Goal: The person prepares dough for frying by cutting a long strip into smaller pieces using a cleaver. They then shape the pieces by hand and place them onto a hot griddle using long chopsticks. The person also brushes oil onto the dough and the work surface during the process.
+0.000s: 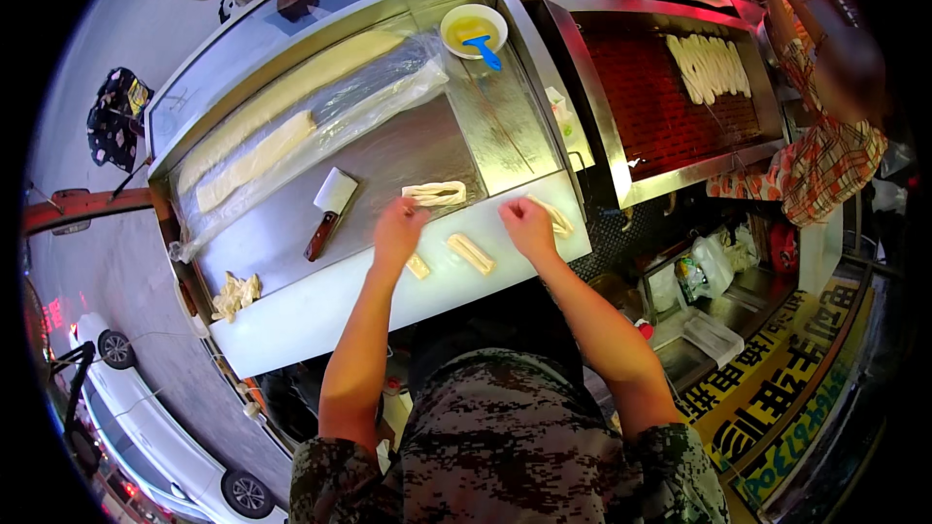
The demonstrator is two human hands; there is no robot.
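My left hand [400,229] is over the white cutting board [306,327], its fingertips at the left end of a looped dough strip [435,193]; whether it grips anything is unclear. My right hand [528,224] is curled, just left of another dough strip [555,215]; its fingertips are partly hidden. Between my hands lies a short folded dough piece [471,254], and a smaller dough piece [417,266] is below my left hand. A cleaver [331,207] with a wooden handle rests on the metal worktop to the left. Dough scraps [236,296] are heaped at the board's left end.
Long dough slabs [255,160] lie on plastic film at the back. A white bowl [473,29] of yellow liquid holds a blue brush [484,51]. Right is a metal-rimmed fryer [655,94] with several pale dough sticks [708,68]; a person [830,138] stands beside it.
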